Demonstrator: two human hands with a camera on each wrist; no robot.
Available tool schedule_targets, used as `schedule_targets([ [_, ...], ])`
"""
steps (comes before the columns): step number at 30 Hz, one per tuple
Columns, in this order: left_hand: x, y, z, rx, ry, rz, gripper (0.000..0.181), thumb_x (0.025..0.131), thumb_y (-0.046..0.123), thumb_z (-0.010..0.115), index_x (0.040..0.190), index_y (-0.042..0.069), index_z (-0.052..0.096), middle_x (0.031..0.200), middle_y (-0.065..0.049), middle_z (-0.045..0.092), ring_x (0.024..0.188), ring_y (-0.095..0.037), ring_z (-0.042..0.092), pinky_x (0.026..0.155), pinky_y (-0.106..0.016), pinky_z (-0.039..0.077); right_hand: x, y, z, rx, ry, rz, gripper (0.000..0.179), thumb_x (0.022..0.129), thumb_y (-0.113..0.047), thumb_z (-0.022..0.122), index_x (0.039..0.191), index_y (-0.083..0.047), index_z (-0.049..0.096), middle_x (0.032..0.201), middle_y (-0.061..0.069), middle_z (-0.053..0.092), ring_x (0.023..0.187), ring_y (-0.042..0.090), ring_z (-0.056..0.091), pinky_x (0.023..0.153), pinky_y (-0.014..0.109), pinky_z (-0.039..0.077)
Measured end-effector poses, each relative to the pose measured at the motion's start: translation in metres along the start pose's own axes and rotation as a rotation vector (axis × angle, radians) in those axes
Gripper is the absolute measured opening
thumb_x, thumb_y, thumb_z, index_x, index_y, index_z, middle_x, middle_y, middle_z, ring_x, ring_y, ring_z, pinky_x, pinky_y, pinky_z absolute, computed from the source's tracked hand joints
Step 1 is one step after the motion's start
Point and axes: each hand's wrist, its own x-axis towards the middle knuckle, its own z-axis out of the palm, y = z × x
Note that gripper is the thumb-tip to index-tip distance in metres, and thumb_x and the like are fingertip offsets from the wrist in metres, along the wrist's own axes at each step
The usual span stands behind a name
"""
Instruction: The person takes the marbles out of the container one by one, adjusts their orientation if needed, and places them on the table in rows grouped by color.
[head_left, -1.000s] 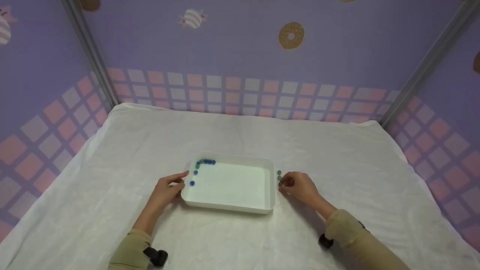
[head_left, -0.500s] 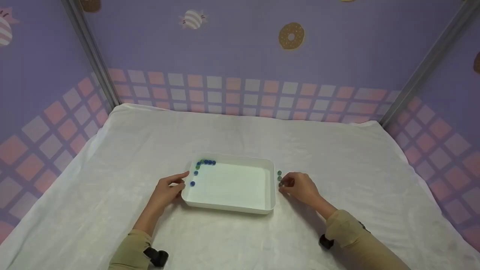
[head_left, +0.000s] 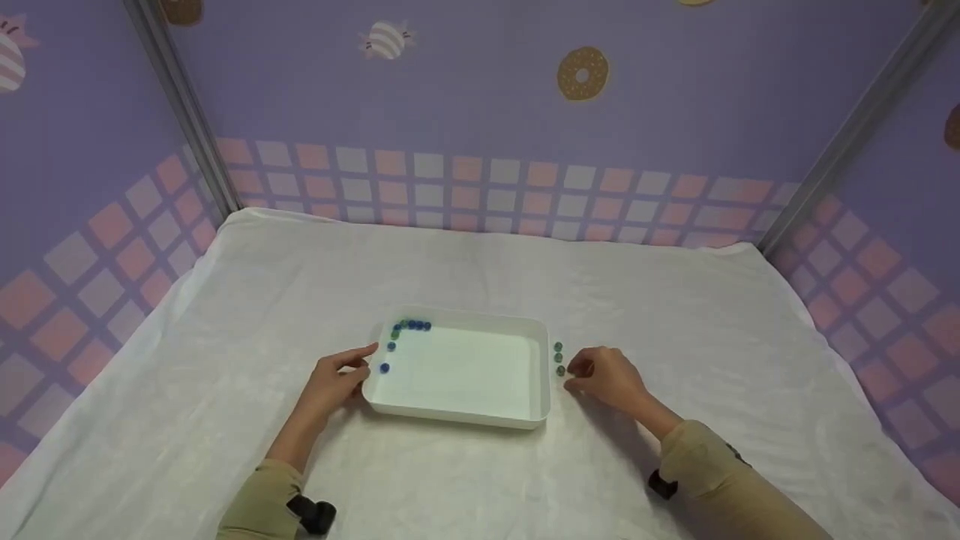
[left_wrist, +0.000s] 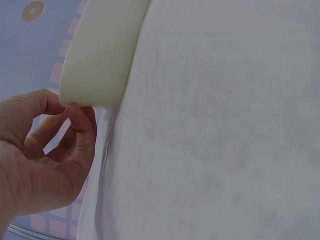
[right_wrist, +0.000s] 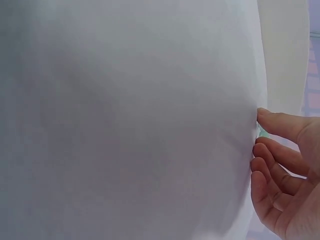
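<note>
A white rectangular tray [head_left: 465, 367] lies on the cloth, with several blue and green marbles [head_left: 418, 325] along its far left corner and left side. At the tray's left wall my left hand [head_left: 334, 379] holds the edge, its thumb and index fingertip against the wall in the left wrist view. Just right of the tray, a short column of three green marbles stands on the cloth, the nearest being a green marble [head_left: 560, 371]. My right hand [head_left: 607, 379] is beside that marble, thumb and index finger apart; a bit of green shows between them in the right wrist view.
White cloth [head_left: 480, 270] covers the table and has slight wrinkles. Behind it stands a purple wall [head_left: 480, 97] with pink and white checks and printed sweets. Grey posts [head_left: 855, 124] mark the back corners.
My right hand has let go of the nearest green marble and drawn slightly right, so that marble now shows fully. My left hand and the tray have stayed in place.
</note>
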Motion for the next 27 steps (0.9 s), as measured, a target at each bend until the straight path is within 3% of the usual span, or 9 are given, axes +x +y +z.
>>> schedule_targets([
  [8, 0.001, 0.0, 0.001, 0.005, 0.004, -0.01, 0.044, 0.099, 0.012, 0.052, 0.142, 0.017, 0.056, 0.123, -0.016, 0.054, 0.078, -0.014, 0.051, 0.065, -0.025, 0.046, -0.006, -0.001, -0.017, -0.038, -0.058, -0.064, 0.018, 0.077, -0.018, 0.084, 0.09, -0.01, 0.075, 0.08, 0.001, 0.071, 0.068, 0.01, 0.061, 0.061, 0.029, 0.051],
  [17, -0.001, 0.0, 0.0, -0.018, -0.006, -0.012, 0.043, 0.099, 0.012, 0.052, 0.143, 0.016, 0.055, 0.125, -0.017, 0.052, 0.081, -0.014, 0.054, 0.068, -0.025, 0.049, -0.002, -0.007, -0.046, -0.152, -0.13, -0.142, 0.022, 0.076, -0.017, 0.085, 0.092, -0.007, 0.075, 0.084, 0.005, 0.072, 0.073, 0.015, 0.063, 0.067, 0.035, 0.054],
  [27, 0.001, -0.001, 0.001, -0.003, 0.005, -0.016, 0.044, 0.099, 0.012, 0.052, 0.142, 0.016, 0.056, 0.127, -0.017, 0.053, 0.081, -0.014, 0.054, 0.068, -0.025, 0.048, 0.009, -0.018, -0.08, -0.139, -0.155, -0.168, 0.026, 0.077, -0.018, 0.084, 0.096, -0.004, 0.075, 0.085, 0.007, 0.073, 0.073, 0.016, 0.064, 0.066, 0.034, 0.053],
])
